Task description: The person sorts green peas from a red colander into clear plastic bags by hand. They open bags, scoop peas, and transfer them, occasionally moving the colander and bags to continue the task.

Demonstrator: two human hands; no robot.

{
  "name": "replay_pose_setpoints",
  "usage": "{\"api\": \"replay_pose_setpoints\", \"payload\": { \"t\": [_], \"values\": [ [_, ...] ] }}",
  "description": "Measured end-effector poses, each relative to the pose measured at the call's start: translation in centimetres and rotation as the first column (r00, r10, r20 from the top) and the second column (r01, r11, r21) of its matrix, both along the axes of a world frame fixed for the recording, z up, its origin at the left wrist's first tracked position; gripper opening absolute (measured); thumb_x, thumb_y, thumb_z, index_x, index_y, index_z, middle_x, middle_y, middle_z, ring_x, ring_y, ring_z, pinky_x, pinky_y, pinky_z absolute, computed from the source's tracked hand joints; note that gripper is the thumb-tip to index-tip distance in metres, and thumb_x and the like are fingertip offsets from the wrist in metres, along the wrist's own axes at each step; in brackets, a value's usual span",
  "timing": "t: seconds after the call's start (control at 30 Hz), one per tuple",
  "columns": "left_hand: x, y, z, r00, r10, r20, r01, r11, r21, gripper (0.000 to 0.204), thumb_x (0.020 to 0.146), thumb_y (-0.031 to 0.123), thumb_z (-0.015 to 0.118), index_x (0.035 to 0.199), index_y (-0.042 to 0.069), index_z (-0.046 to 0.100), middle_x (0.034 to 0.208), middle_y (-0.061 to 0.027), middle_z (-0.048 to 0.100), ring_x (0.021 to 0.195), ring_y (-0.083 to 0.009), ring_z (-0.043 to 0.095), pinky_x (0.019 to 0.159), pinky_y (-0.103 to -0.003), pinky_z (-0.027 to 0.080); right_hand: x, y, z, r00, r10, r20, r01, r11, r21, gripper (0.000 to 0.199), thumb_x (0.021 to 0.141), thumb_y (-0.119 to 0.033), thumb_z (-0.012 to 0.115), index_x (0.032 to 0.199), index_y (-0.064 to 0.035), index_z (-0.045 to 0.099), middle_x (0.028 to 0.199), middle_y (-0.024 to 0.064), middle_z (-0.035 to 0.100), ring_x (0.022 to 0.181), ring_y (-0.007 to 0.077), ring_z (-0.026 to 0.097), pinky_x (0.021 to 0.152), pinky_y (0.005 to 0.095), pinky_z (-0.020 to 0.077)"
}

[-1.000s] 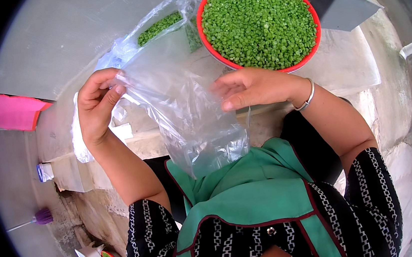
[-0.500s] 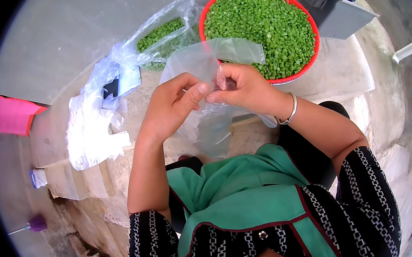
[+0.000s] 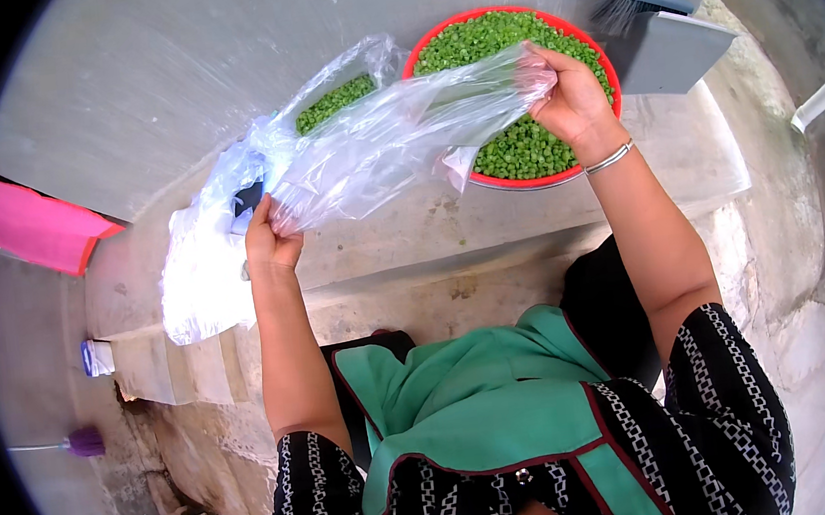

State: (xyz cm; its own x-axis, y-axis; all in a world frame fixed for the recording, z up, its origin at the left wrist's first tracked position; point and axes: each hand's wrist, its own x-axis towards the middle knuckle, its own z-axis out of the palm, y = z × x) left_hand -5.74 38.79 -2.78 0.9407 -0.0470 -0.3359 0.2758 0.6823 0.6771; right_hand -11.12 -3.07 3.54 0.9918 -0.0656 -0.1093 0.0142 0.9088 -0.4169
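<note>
A clear plastic bag (image 3: 391,144) is stretched out sideways between my two hands. At its lower left end my left hand (image 3: 272,240) pinches the gathered plastic. My right hand (image 3: 572,100) grips the other end, raised over a red-rimmed basin (image 3: 422,37) heaped with chopped green pieces (image 3: 499,27). The stretched plastic covers part of the basin's left side. Behind it, partly hidden, an open plastic bag (image 3: 376,55) holds more of the green pieces.
White and bluish plastic bags (image 3: 198,270) lie on the concrete ledge (image 3: 682,144) at the left. A broom (image 3: 642,2) and grey dustpan (image 3: 678,54) stand right of the basin. A pink item (image 3: 37,222) is at far left; a purple brush (image 3: 85,442) sits lower down.
My hands, close together before at the crumpled bag, have moved far apart. The bag is now pulled long between them, my right hand up and right, my left hand to the left.
</note>
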Motion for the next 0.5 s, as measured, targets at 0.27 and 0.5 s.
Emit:
{"api": "replay_pose_setpoints", "payload": {
  "t": [0.27,0.5],
  "values": [
    [-4.2,-7.0,6.8,0.684,-0.315,0.659,-0.677,0.065,0.733,0.044,0.083,0.025,0.065,0.118,0.003,0.052,0.110,-0.0156,0.058,0.107,-0.0293,0.053,0.093,-0.039,0.040,-2.3,4.1,-0.2,0.898,0.436,0.061,-0.418,0.887,-0.198,0.015,0.091,-0.013,0.049,0.093,0.0003,0.056,0.065,-0.0003,0.048,0.052,0.0075,0.041,0.046,0.0213,0.0346],
    [-3.8,-10.2,4.7,0.725,-0.547,0.418,-0.278,0.322,0.905,0.025,0.084,0.011,0.059,0.107,0.002,0.057,0.093,-0.0079,0.062,0.087,-0.0205,0.058,0.079,-0.029,0.045,-4.3,6.4,2.7,0.799,0.588,0.125,-0.418,0.693,-0.587,0.028,0.082,-0.013,0.059,0.108,-0.0008,0.056,0.074,0.0040,0.053,0.063,0.0110,0.050,0.056,0.0256,0.0423]
  ]
}}
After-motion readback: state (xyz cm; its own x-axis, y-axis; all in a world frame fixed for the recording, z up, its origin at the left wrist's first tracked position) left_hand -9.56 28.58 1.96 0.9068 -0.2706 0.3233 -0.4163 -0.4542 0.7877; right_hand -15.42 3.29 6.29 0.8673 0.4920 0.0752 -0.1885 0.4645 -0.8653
